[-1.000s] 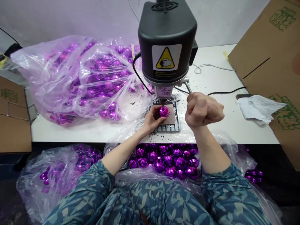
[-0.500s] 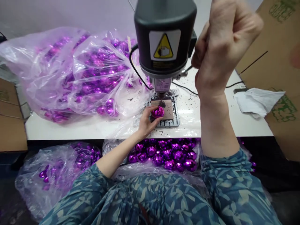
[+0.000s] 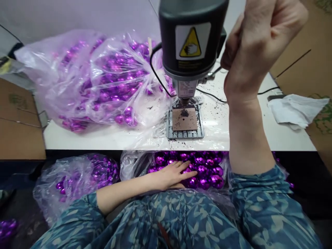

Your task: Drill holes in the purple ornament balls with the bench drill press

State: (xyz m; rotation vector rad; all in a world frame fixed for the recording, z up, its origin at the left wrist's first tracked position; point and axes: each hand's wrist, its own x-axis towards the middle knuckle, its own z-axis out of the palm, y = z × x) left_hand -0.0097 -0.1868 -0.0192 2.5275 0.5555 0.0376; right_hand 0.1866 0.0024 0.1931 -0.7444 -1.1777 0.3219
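My left hand [image 3: 173, 175] lies on top of shiny purple faceted balls [image 3: 202, 170] in an open plastic bag at my lap. Its fingers are stretched out and spread, and no ball shows in its grasp. Up at the right, my right hand [image 3: 259, 52] is closed in a fist on the lever [image 3: 217, 71] of a black bench drill press [image 3: 192, 65]; its grip end is hidden inside the fist. Beneath the drill sits a slotted metal base [image 3: 169, 129] bearing a small brown board [image 3: 191, 125], which has one dark hole and a heap of dark shavings.
A big clear bag [image 3: 103, 79] of purple balls covers the left of the white table [image 3: 109, 140]. Another bag [image 3: 75, 176] hangs low at left. A crumpled white cloth [image 3: 295, 110] lies at right. Cardboard boxes [image 3: 19, 128] flank both sides, and a black cable [image 3: 212, 98] runs behind.
My left hand has left the board, where it held a purple ball, and come down to the balls at my lap; that ball is gone from the board. My right hand stays on the lever.
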